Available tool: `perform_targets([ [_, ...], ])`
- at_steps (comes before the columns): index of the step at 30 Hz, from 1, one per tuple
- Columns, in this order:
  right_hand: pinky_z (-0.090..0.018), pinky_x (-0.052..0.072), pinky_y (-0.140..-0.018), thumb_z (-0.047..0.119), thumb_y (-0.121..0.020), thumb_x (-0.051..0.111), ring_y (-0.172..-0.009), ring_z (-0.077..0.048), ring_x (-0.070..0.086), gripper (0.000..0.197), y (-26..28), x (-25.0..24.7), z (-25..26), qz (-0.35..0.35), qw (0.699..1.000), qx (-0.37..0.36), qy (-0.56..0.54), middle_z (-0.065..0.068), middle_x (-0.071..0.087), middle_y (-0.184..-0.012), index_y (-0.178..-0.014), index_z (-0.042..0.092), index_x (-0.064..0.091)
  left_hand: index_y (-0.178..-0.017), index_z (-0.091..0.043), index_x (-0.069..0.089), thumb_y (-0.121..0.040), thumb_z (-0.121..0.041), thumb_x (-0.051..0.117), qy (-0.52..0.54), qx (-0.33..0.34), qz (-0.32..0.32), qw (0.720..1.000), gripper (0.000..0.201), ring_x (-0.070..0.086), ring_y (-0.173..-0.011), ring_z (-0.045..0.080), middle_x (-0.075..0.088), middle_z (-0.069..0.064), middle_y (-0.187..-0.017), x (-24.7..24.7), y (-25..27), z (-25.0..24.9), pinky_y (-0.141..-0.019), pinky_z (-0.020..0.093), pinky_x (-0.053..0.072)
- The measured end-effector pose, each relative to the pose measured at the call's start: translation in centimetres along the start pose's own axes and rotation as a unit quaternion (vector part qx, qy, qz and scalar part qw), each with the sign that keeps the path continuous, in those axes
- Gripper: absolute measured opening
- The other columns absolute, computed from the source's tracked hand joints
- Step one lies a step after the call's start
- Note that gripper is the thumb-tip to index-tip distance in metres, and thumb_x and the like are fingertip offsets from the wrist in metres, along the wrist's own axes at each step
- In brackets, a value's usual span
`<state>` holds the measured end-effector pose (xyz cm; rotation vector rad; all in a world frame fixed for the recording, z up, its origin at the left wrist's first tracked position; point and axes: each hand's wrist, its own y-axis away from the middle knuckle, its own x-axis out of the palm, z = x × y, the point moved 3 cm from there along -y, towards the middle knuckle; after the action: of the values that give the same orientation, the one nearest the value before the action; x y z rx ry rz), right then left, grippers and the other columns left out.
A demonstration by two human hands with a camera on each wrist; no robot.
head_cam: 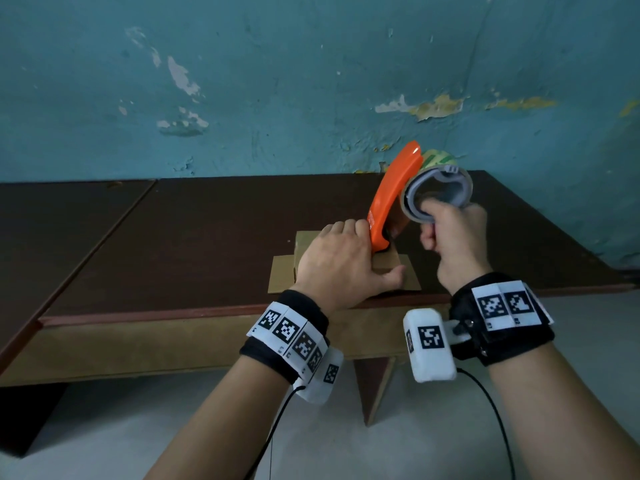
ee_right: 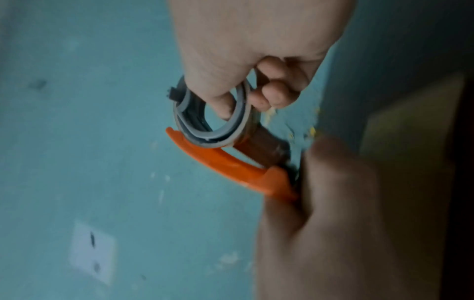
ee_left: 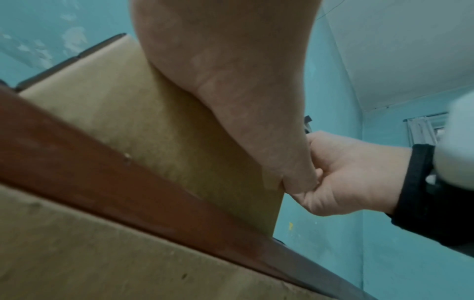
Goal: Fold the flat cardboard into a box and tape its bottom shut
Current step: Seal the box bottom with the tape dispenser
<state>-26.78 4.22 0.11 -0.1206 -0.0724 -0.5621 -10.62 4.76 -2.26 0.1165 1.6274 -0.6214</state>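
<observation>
A brown cardboard box sits near the front edge of the dark table, with flaps spread out at its base. My left hand lies flat on top of it, fingers straight and thumb spread. In the left wrist view the palm presses on the cardboard. My right hand grips the grey ring of an orange tape dispenser. The dispenser's lower end touches the box top just beyond my left fingers. In the right wrist view my fingers curl through the ring of the dispenser.
A pale greenish roll stands behind the dispenser against the peeling teal wall. The table's red-brown front edge runs just below the box. A seam splits the tabletop at the left. Grey floor lies under my forearms.
</observation>
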Motion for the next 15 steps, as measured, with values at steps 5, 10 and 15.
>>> perform_targets([
  [5,-0.019,0.028,-0.032,0.023,-0.092,0.061,-0.04,-0.013,0.045,0.017,1.1,1.6,-0.7,0.082,0.989,0.101,-0.064,-0.005,0.053,-0.056,-0.08,0.012,0.062,-0.108,-0.014,0.056,-0.087,-0.081,0.041,-0.001,-0.004,-0.01,1.0,0.072,0.064,-0.101,0.026,0.066,0.005,-0.105,0.3,0.1,0.1,-0.1,0.038,0.048],
  [10,-0.02,0.029,-0.034,0.024,-0.093,0.06,-0.042,-0.012,0.045,0.016,1.2,1.5,-0.7,0.045,0.995,0.084,-0.039,-0.008,0.054,-0.062,-0.082,0.011,0.063,-0.108,-0.016,0.055,-0.081,-0.091,0.043,0.004,-0.011,-0.011,1.0,0.08,0.063,-0.1,0.023,0.064,0.002,-0.105,0.4,0.1,0.3,-0.099,0.038,0.047],
  [15,-0.02,0.029,-0.033,0.01,-0.092,0.057,-0.042,-0.01,0.044,0.013,1.0,1.4,-0.1,0.048,0.994,0.082,-0.061,-0.003,0.051,-0.058,-0.081,0.012,0.063,-0.115,-0.018,0.054,-0.074,-0.094,0.05,0.01,-0.021,0.004,1.0,0.086,0.062,-0.106,0.023,0.064,0.001,-0.112,0.6,-0.1,0.4,-0.104,0.039,0.047],
])
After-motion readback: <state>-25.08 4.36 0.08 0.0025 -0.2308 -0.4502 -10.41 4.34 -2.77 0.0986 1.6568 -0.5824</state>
